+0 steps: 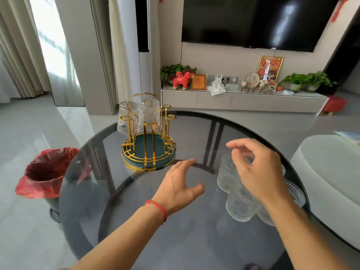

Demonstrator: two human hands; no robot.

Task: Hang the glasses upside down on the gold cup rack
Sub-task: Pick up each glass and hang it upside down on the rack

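The gold cup rack (149,147) with a green round tray stands at the far left of the dark glass table (194,240). Two ribbed clear glasses (150,112) hang upside down on its far pegs; the near pegs are bare. Several ribbed glasses (227,176) stand grouped on the table's right side. My right hand (257,170) hovers over that group, fingers spread and curled, holding nothing. My left hand (180,186), with a red string on the wrist, is open above the table between the rack and the glasses.
A bin lined with a red bag (45,172) sits on the floor left of the table. A white round ottoman (329,172) stands close on the right. A TV cabinet with ornaments (243,94) is against the far wall.
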